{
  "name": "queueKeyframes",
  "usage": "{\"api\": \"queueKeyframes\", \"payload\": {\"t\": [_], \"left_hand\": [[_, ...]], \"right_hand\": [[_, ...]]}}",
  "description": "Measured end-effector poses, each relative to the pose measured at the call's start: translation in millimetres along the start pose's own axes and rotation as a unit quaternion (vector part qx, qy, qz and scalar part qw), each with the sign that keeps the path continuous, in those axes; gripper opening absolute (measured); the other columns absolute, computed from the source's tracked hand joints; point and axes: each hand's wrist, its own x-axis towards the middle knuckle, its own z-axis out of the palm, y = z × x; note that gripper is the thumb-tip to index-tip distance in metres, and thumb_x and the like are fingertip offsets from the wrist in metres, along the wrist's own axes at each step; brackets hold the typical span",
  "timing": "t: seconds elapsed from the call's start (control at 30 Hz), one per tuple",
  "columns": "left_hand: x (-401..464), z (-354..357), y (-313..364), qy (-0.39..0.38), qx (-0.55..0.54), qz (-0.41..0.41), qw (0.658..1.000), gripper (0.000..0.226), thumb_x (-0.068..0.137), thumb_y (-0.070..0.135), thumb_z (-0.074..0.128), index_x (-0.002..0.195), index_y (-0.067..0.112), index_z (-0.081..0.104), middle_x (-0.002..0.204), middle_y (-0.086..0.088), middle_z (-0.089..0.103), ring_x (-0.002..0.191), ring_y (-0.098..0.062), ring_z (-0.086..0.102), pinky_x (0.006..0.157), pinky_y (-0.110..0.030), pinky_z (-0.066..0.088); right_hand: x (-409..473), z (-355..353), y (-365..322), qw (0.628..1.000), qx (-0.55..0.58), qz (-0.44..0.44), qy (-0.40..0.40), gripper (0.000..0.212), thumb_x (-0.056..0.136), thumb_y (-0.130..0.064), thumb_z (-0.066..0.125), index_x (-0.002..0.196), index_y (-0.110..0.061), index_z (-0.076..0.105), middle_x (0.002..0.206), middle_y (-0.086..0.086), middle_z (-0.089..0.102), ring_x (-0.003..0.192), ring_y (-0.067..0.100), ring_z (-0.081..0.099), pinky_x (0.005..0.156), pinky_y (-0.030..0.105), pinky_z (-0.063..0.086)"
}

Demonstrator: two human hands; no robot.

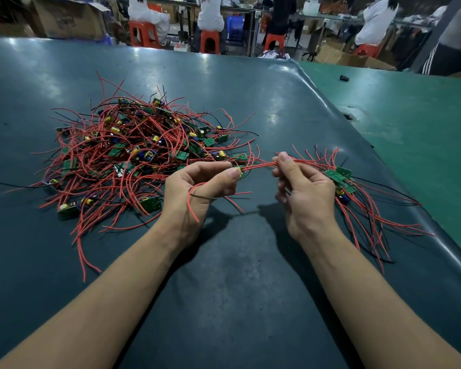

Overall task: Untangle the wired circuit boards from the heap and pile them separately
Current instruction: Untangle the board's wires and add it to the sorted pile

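— What are your fingers doing right now?

— Your left hand [197, 182] is curled, its thumb and forefinger pinching a small circuit board [239, 172] with a yellow part on it. Loose red and black wires hang across that palm.

— And the other?

— Your right hand [302, 190] pinches the red wires [258, 165] that run from that board, thumb against forefinger; the lower fingers [281, 197] are loosely bent and blurred. Both hands are raised above the dark counter [237, 275].

— Where's everything else?

— The tangled heap [133, 153] of boards and red wires lies on the counter to the left of your hands. The separate pile [349, 187] lies just beside your right hand, on its right, wires trailing toward the counter's edge.
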Motion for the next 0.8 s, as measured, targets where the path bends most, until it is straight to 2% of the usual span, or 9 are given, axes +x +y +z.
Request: {"api": "queueKeyframes", "payload": {"t": [0.23, 0.43, 0.6, 0.8], "left_hand": [[0.5, -0.7, 6.5, 0.003, -0.027, -0.012, 1.000, 0.010, 0.061, 0.012, 0.078, 0.071, 0.011, 0.076, 0.065, -0.005, 0.069, 0.054, -0.013, 0.062, 0.058, -0.021, 0.052], [0.3, -2.2, 8.0, -0.018, -0.038, -0.030, 0.999, 0.007, 0.063, 0.010, 0.076, 0.070, 0.011, 0.077, 0.066, -0.004, 0.069, 0.056, -0.013, 0.060, 0.058, -0.021, 0.051], [-0.5, -0.3, 6.0, -0.025, -0.020, -0.038, 0.999, 0.008, 0.062, 0.010, 0.076, 0.070, 0.010, 0.077, 0.065, -0.004, 0.068, 0.052, -0.013, 0.059, 0.057, -0.021, 0.051], [-0.1, 0.4, 6.5, -0.018, -0.062, -0.035, 0.997, 0.007, 0.063, 0.010, 0.074, 0.070, 0.011, 0.077, 0.066, -0.003, 0.069, 0.055, -0.011, 0.061, 0.057, -0.019, 0.051]], "right_hand": [[9.7, -7.9, -9.0, 0.998, 0.058, -0.015, 0.035, 0.022, 0.095, -0.014, 0.062, 0.074, -0.009, 0.068, 0.057, -0.003, 0.061, 0.042, 0.004, 0.039, 0.036, 0.015, 0.025], [12.2, -8.6, -9.1, 0.996, 0.079, 0.018, 0.046, 0.035, 0.098, -0.018, 0.056, 0.063, -0.011, 0.060, 0.048, -0.005, 0.050, 0.038, 0.005, 0.034, 0.034, 0.016, 0.022], [13.8, -11.1, -7.0, 0.995, 0.040, -0.054, 0.080, 0.029, 0.097, -0.018, 0.060, 0.070, -0.010, 0.070, 0.055, -0.003, 0.058, 0.043, 0.006, 0.040, 0.037, 0.018, 0.030], [15.0, -13.3, -13.4, 0.980, 0.067, -0.119, 0.142, 0.032, 0.099, -0.020, 0.057, 0.070, -0.007, 0.066, 0.055, -0.001, 0.058, 0.040, 0.007, 0.039, 0.038, 0.018, 0.029]]}}
